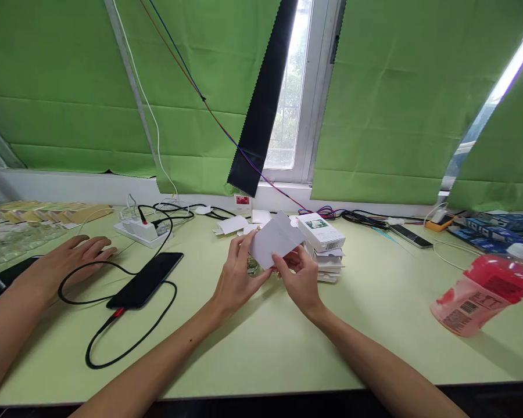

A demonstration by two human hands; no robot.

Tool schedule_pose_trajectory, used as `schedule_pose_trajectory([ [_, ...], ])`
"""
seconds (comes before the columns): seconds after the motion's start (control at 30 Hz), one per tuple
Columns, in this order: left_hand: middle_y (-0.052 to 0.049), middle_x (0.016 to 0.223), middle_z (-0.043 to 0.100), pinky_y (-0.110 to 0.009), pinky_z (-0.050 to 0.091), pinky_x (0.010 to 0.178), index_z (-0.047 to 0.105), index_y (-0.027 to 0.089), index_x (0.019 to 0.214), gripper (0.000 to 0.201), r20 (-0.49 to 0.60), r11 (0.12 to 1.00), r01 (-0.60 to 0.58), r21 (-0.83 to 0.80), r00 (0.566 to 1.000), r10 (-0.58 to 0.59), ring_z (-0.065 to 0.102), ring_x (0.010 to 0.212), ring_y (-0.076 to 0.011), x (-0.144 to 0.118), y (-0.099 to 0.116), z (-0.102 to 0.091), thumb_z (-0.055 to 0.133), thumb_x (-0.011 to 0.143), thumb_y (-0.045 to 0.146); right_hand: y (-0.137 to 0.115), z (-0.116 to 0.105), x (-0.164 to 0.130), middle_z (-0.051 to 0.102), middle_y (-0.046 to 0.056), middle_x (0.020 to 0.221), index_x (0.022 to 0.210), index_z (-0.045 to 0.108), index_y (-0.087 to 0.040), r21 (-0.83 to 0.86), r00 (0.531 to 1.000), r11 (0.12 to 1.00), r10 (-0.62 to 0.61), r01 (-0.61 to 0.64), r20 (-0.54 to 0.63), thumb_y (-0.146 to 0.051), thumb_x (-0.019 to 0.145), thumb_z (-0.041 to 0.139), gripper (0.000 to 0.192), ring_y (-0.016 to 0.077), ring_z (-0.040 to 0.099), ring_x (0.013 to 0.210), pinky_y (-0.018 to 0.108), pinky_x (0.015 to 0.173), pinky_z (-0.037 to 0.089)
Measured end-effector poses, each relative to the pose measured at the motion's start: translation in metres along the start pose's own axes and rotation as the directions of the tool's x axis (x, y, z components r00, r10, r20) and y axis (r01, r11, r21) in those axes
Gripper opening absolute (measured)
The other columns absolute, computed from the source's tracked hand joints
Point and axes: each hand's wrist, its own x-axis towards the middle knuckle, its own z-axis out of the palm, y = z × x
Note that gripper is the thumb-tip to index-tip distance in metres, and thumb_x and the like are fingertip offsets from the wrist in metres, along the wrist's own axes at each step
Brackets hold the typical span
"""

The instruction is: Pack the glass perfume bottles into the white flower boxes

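Observation:
Over the middle of the table, a folded white card box [275,241] is held up between both hands. My left hand [235,273] grips its left edge, fingers behind and thumb below. My right hand [300,276] pinches the lower right part with the thumb on the front face. Part of a small clear glass object [253,266] shows behind the card, by my left fingers; what it is stays mostly hidden. Just right of my right hand stands a stack of small white boxes [329,267], topped by a printed white box [321,231].
At left lies a black phone [146,281] with a looping charging cable, near another person's hand [85,255]. A white power strip [142,231] sits behind it. More white card pieces [232,225] lie at the back. A pink drink bottle [483,290] stands at right.

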Motion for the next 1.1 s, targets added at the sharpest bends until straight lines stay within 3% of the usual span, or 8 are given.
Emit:
schedule_pose_trajectory([
  [0.3, -0.013, 0.137, 0.051, -0.032, 0.063, 0.075, 0.033, 0.031, 0.157, 0.086, 0.018, 0.999, 0.013, -0.043, 1.0, -0.013, 0.065, 0.103, -0.0215, -0.0004, -0.0009, 0.0011, 0.079, 0.085, 0.029, 0.005, 0.0, 0.0, 0.079, 0.007, 0.085, 0.099, 0.066, -0.019, 0.018, 1.0, 1.0, 0.009, -0.009, -0.012, -0.044, 0.085, 0.078, 0.03, 0.0219, 0.075, 0.071, 0.031, 0.057, 0.059],
  [0.77, -0.013, 0.143, 0.043, -0.035, 0.066, 0.08, 0.031, 0.033, 0.156, 0.09, 0.077, 0.992, 0.051, -0.111, 0.996, -0.043, 0.061, 0.12, -0.0258, -0.0014, -0.0005, 0.003, 0.079, 0.081, 0.02, 0.0088, -0.0004, 0.0019, 0.078, 0.006, 0.086, 0.103, 0.067, -0.019, 0.023, 0.999, 0.999, 0.028, -0.028, -0.018, -0.047, 0.085, 0.078, 0.035, 0.0218, 0.075, 0.074, 0.031, 0.057, 0.059],
  [1.1, -0.012, 0.143, 0.045, -0.035, 0.065, 0.082, 0.031, 0.033, 0.155, 0.086, 0.098, 0.988, 0.083, -0.129, 0.993, -0.071, 0.064, 0.117, -0.0242, -0.0017, -0.0009, 0.003, 0.076, 0.083, 0.019, 0.0095, -0.0007, 0.0022, 0.078, 0.006, 0.085, 0.104, 0.066, -0.02, 0.05, 0.998, 0.997, 0.059, -0.06, 0.027, -0.048, 0.085, 0.078, 0.036, 0.0211, 0.074, 0.071, 0.031, 0.058, 0.058],
])
